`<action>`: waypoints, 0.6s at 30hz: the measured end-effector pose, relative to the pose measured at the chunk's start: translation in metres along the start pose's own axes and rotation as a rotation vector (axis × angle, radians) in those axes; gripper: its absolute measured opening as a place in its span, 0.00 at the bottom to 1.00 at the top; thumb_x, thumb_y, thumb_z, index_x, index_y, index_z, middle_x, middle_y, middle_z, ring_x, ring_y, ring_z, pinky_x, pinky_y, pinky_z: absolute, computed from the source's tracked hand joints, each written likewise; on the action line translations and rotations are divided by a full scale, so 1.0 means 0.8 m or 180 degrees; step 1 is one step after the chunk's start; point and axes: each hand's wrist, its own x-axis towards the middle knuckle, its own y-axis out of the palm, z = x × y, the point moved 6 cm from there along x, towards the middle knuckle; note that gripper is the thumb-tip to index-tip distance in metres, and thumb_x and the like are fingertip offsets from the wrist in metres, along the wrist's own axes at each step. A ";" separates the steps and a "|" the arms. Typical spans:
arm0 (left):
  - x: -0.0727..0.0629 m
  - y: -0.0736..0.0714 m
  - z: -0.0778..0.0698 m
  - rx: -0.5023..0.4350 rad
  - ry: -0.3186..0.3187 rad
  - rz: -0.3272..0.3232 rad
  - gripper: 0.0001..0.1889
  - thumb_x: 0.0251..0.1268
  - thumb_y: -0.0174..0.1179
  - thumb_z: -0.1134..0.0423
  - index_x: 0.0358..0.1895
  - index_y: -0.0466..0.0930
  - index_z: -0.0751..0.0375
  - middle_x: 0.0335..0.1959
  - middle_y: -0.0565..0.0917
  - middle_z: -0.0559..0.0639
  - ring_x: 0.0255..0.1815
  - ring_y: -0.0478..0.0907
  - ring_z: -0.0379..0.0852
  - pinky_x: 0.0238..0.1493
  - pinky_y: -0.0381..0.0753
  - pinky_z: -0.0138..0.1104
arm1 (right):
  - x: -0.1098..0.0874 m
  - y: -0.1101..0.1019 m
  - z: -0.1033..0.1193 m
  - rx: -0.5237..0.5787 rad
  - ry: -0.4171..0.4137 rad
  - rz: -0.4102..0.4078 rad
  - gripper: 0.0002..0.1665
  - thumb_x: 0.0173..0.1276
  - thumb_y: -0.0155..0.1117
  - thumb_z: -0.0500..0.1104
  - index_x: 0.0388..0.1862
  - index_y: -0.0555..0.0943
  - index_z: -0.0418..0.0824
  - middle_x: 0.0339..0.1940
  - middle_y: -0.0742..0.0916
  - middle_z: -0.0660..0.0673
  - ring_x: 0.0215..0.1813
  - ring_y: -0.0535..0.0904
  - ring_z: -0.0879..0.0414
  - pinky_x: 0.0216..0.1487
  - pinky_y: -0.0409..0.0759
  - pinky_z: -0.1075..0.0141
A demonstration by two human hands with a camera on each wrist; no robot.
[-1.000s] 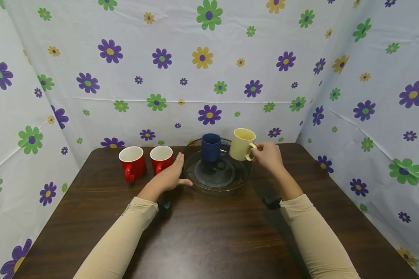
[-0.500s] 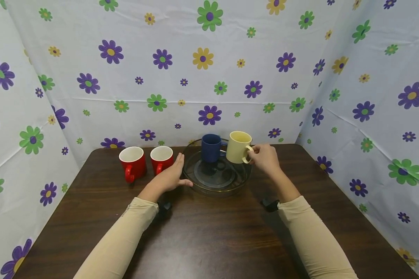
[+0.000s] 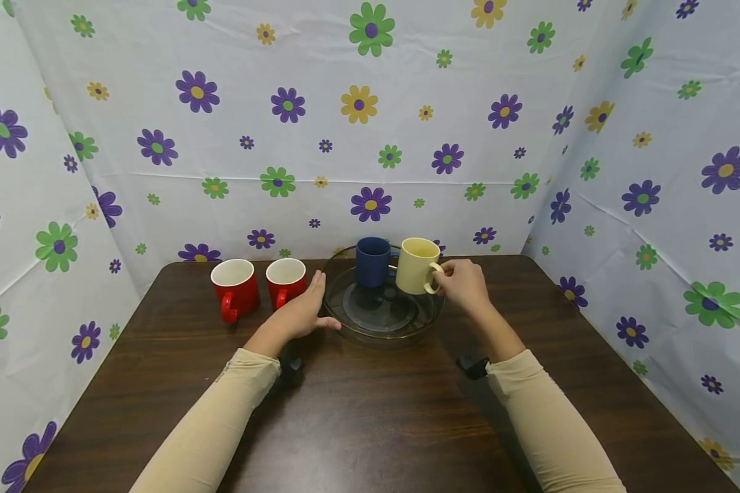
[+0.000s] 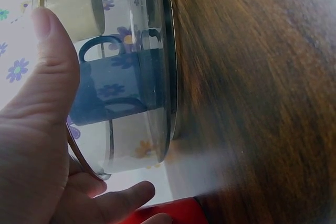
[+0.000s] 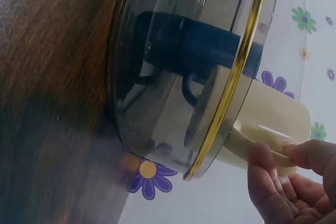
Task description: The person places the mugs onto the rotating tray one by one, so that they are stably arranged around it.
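Observation:
My right hand [image 3: 466, 283] pinches the handle of a pale yellow mug [image 3: 417, 267], upright, its base lowered below the rim of a clear glass bowl [image 3: 379, 336]. In the right wrist view the yellow mug [image 5: 273, 114] hangs partly behind the bowl's gold rim [image 5: 231, 98], above the bowl's floor. A blue mug [image 3: 373, 262] stands inside the bowl, to the left of the yellow one. My left hand [image 3: 297, 309] rests against the bowl's left side with fingers straight; the left wrist view shows its thumb [image 4: 55, 61] at the rim.
Two red mugs with white insides, one [image 3: 235, 290] at the left and one [image 3: 286, 279] just behind my left hand, stand on the dark wooden table [image 3: 370, 424]. A flower-patterned cloth [image 3: 222, 157] hangs behind the table and at both sides.
My right hand has moved left and down with the yellow mug, bringing it closer to the blue mug and lower into the bowl. My left hand has stayed at the bowl's side.

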 end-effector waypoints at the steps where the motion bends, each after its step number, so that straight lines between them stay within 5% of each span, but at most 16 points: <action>1: 0.001 0.000 0.000 0.0003 0.0003 -0.0002 0.60 0.62 0.68 0.43 0.80 0.37 0.74 0.82 0.38 0.68 0.82 0.38 0.63 0.77 0.54 0.53 | 0.000 0.001 0.000 0.0003 -0.0001 0.0001 0.13 0.72 0.63 0.41 0.40 0.88 0.31 0.22 0.88 0.43 0.22 0.83 0.57 0.21 0.73 0.69; 18: 0.003 0.002 0.003 -0.0062 -0.0032 -0.0003 0.60 0.63 0.67 0.42 0.80 0.35 0.72 0.82 0.36 0.67 0.82 0.37 0.63 0.76 0.53 0.53 | -0.004 0.015 -0.004 0.0039 0.0057 -0.0013 0.12 0.72 0.63 0.41 0.40 0.87 0.32 0.24 0.88 0.41 0.23 0.83 0.56 0.23 0.74 0.68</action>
